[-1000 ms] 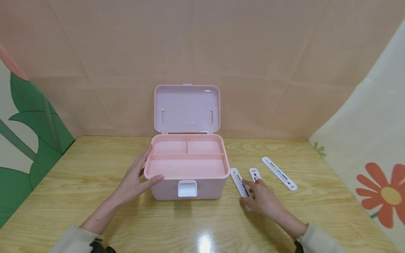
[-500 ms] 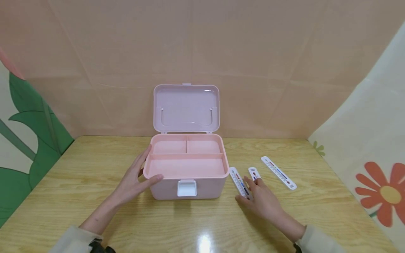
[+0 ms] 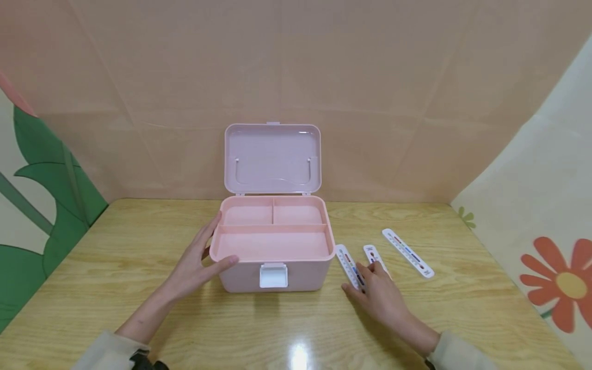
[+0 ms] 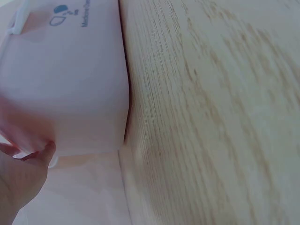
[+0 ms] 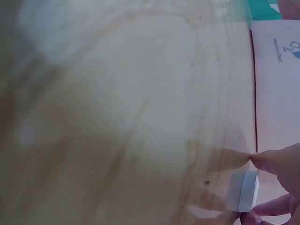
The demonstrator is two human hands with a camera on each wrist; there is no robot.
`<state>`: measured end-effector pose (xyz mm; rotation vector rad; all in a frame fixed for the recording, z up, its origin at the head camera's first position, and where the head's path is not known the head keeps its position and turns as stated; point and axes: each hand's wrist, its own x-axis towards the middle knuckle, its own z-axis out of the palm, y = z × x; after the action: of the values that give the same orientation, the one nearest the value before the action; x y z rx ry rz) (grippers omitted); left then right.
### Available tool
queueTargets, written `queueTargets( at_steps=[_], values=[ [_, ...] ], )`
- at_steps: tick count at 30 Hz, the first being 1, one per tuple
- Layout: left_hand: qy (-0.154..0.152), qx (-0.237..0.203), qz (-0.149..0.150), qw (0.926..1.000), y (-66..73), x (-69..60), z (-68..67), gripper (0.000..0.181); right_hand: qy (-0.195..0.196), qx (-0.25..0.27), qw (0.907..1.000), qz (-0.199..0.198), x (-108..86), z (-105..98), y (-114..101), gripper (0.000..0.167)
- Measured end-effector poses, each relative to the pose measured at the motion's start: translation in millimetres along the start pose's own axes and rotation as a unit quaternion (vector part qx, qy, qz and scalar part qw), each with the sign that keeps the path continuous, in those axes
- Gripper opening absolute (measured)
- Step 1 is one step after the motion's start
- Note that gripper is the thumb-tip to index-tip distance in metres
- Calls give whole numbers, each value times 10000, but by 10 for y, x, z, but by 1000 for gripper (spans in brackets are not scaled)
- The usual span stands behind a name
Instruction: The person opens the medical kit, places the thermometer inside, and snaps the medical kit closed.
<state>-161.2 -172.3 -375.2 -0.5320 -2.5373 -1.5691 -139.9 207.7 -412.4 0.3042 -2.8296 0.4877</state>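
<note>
1. right grip (image 3: 381,295) slid slightly left since earlier, baring more of middle strip (image 3: 372,254); thumb and fingers straddle left strip (image 3: 349,264) on the bench (image 3: 231,329), can't tell if grasping. right strip (image 3: 408,253) near. left grip (image 3: 196,267) unclenched, straight fingers against pink box (image 3: 305,277), lid (image 3: 273,159) up.
2. left wrist: fingertip touches box wall.
3. right wrist: white strip end between fingertips, box beside.

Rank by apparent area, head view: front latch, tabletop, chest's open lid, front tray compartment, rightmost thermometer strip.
Largest to smallest:
1. Tabletop
2. Open lid
3. Front tray compartment
4. Unranked: front latch and rightmost thermometer strip; areas look close, though the strip is longer and narrower.
</note>
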Motion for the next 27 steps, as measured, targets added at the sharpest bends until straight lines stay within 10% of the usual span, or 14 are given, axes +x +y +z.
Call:
queueTargets(
  at_steps=[27],
  values=[
    [4, -21, -12, 10000, -2, -13, 5, 89, 338, 381, 9983, 268, 9, -32, 39, 44]
  ],
)
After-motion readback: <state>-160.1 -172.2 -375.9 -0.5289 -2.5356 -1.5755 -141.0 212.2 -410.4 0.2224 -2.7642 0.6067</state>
